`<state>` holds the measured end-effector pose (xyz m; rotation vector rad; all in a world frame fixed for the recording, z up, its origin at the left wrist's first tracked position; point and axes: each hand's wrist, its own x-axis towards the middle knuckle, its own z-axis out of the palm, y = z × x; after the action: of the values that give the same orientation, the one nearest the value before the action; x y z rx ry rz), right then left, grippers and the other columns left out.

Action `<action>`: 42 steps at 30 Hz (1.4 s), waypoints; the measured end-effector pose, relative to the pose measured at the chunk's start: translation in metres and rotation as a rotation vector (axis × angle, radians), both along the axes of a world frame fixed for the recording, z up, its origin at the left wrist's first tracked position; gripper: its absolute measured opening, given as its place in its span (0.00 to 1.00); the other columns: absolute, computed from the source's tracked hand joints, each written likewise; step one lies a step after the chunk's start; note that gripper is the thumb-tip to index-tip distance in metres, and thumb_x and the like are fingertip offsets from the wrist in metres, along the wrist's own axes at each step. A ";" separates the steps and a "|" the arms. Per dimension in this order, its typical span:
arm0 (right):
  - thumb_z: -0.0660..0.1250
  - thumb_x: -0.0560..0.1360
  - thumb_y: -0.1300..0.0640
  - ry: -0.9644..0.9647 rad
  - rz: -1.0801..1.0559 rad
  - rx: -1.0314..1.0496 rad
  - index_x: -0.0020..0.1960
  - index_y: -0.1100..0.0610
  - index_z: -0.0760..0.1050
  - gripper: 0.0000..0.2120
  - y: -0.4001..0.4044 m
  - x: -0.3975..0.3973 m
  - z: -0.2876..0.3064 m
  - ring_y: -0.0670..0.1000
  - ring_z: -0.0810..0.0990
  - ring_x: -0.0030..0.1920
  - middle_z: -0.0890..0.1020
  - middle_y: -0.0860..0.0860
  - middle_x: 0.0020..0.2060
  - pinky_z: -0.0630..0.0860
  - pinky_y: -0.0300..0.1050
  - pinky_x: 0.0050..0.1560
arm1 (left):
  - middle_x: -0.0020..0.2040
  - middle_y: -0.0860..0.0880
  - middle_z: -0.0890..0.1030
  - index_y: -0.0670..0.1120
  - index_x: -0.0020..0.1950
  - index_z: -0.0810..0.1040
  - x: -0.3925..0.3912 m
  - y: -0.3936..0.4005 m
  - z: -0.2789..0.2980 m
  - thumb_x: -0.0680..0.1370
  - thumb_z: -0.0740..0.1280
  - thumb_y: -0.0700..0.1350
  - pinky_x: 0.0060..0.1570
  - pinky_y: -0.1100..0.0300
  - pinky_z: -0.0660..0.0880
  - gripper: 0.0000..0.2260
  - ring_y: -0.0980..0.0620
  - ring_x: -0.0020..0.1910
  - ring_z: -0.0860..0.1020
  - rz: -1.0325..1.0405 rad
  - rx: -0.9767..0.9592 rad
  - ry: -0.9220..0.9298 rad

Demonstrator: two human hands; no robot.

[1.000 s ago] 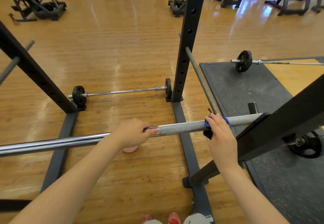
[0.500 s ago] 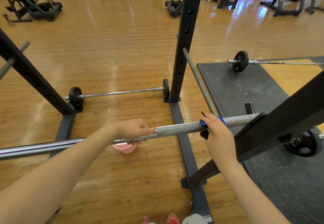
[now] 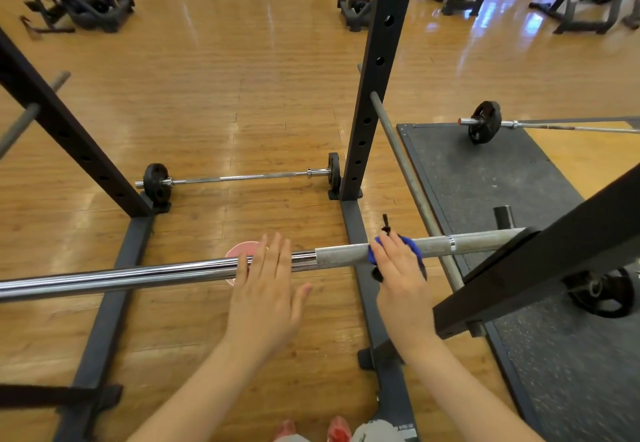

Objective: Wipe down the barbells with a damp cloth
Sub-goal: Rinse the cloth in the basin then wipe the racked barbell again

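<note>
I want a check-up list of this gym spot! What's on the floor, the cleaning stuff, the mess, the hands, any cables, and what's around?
Surface: wooden floor, with a dark rubber mat on the right.
Job's things: racked barbell lies across the view; blue cloth is wrapped on its rough grey part. Two more barbells lie on the floor, one between the rack posts, one on the mat.
Clutter: pink bowl on the floor under the bar.
Hands: left hand is flat with straight fingers over the shiny bar; right hand holds the cloth on the bar.
Cables: nothing seen.
Surroundings: black rack post; gym machines far behind.
</note>
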<state>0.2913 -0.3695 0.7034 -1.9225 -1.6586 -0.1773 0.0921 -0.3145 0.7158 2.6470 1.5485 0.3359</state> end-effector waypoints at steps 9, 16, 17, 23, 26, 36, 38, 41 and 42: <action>0.77 0.59 0.74 -0.013 0.158 -0.060 0.63 0.61 0.75 0.33 -0.003 -0.005 0.003 0.55 0.74 0.64 0.77 0.56 0.62 0.64 0.49 0.68 | 0.66 0.40 0.75 0.37 0.67 0.73 0.001 0.000 -0.004 0.81 0.40 0.60 0.68 0.46 0.55 0.35 0.43 0.69 0.66 0.023 -0.002 0.028; 0.76 0.60 0.74 -0.018 0.180 0.005 0.62 0.63 0.76 0.32 0.005 -0.045 -0.001 0.57 0.74 0.64 0.78 0.58 0.61 0.64 0.53 0.67 | 0.69 0.40 0.72 0.37 0.69 0.71 0.003 0.000 -0.005 0.81 0.40 0.62 0.70 0.47 0.51 0.36 0.44 0.71 0.62 0.025 -0.031 0.054; 0.77 0.60 0.72 -0.045 0.242 -0.010 0.62 0.62 0.76 0.32 0.008 -0.052 0.001 0.56 0.74 0.64 0.78 0.57 0.62 0.64 0.54 0.66 | 0.69 0.40 0.73 0.37 0.69 0.71 0.003 0.000 -0.005 0.81 0.40 0.62 0.71 0.48 0.50 0.36 0.44 0.71 0.63 0.029 -0.026 0.050; 0.76 0.60 0.75 -0.018 0.058 -0.047 0.63 0.63 0.75 0.33 -0.009 0.015 -0.001 0.57 0.74 0.64 0.77 0.58 0.62 0.63 0.50 0.69 | 0.67 0.40 0.74 0.36 0.67 0.74 0.004 0.000 -0.004 0.81 0.40 0.62 0.69 0.47 0.53 0.36 0.44 0.70 0.63 0.049 0.000 0.017; 0.74 0.59 0.78 0.003 -0.087 -0.021 0.62 0.65 0.75 0.32 -0.015 0.030 0.000 0.60 0.75 0.63 0.78 0.60 0.61 0.63 0.50 0.69 | 0.67 0.39 0.74 0.36 0.67 0.73 0.005 -0.001 -0.005 0.81 0.40 0.62 0.70 0.47 0.51 0.36 0.44 0.70 0.63 0.054 0.003 0.036; 0.73 0.65 0.73 0.030 0.126 -0.051 0.62 0.64 0.76 0.26 -0.004 0.024 0.004 0.56 0.73 0.65 0.78 0.58 0.61 0.62 0.49 0.71 | 0.68 0.41 0.73 0.39 0.69 0.72 0.005 0.000 -0.009 0.81 0.40 0.62 0.70 0.47 0.52 0.35 0.44 0.71 0.65 0.060 0.022 0.020; 0.63 0.72 0.70 0.052 -0.080 -0.026 0.64 0.65 0.74 0.20 -0.019 0.064 0.007 0.58 0.71 0.67 0.76 0.59 0.63 0.60 0.46 0.72 | 0.68 0.41 0.73 0.39 0.68 0.72 0.005 0.000 -0.008 0.81 0.40 0.61 0.70 0.47 0.52 0.34 0.43 0.70 0.66 0.058 0.017 0.019; 0.60 0.74 0.75 0.151 -0.353 -0.087 0.68 0.65 0.70 0.23 -0.025 0.098 0.013 0.57 0.64 0.72 0.70 0.59 0.69 0.58 0.48 0.69 | 0.68 0.41 0.73 0.39 0.68 0.72 0.006 -0.001 -0.009 0.81 0.41 0.61 0.71 0.48 0.50 0.34 0.43 0.70 0.66 0.061 0.007 0.023; 0.60 0.74 0.76 0.167 -0.390 -0.093 0.68 0.65 0.70 0.24 -0.022 0.093 0.013 0.56 0.63 0.72 0.69 0.59 0.69 0.58 0.49 0.70 | 0.68 0.41 0.73 0.39 0.68 0.72 0.006 -0.001 -0.009 0.81 0.41 0.61 0.72 0.49 0.48 0.34 0.43 0.71 0.66 0.065 0.005 0.025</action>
<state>0.3845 -0.3913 0.7169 -2.2512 -1.1915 -0.0888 0.0983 -0.3157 0.7065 2.6182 1.6465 0.3118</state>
